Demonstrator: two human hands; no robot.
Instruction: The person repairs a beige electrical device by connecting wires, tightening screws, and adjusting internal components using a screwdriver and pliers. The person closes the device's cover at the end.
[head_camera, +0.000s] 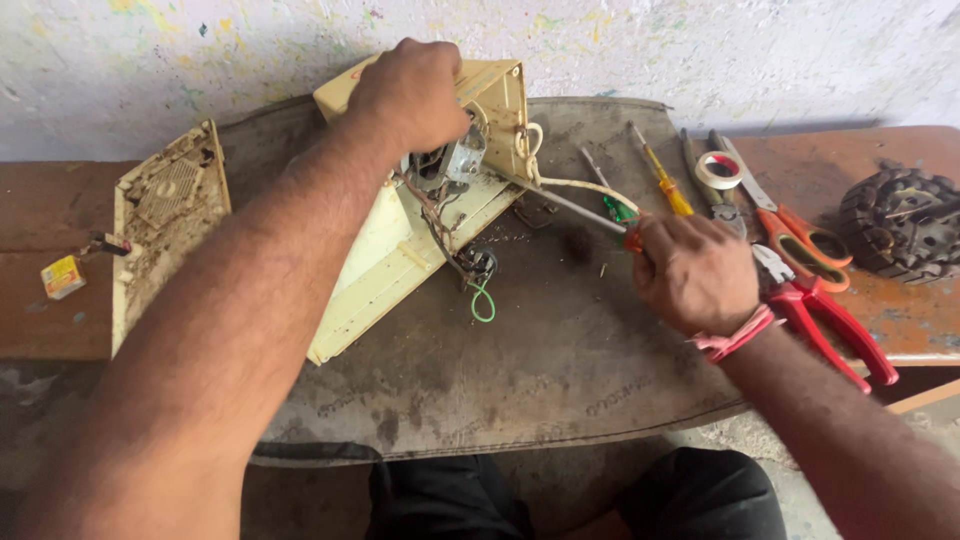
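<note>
Head view, looking down on both hands over a dark mat (520, 370) on a brown bench (45, 200).

Left hand (415, 95): clamped over the top edge of a cream plastic casing (380, 260), tipping it up on its side, open face towards the right hand. Just under the fingers, a small motor (445, 160) and loose wires; below them a green wire loop (483, 300) lying on the mat.

Right hand (690, 270): closed tight around the orange handle of a screwdriver (570, 200), metal shaft slanting away towards the casing's inside. Tip hidden among the parts, so no telling which screw it meets.

Step in hand, by the look of it: working on a fastening inside the opened casing while holding it steady. Next move probably calls for a firm left-hand grip and a straight, seated tip before any turning.

Counted: three screwdrivers, namely the held one, a yellow screwdriver (662, 175) and a green screwdriver (610, 200) just beyond the right knuckles. One tape roll (718, 170), one pair of scissors (800, 235), one pair of red pliers (835, 325) beside the right wrist. One black toothed wheel (905, 220) further right. One dusty cover panel (165, 215) and one small yellow box (63, 277), well left of the left forearm.
</note>
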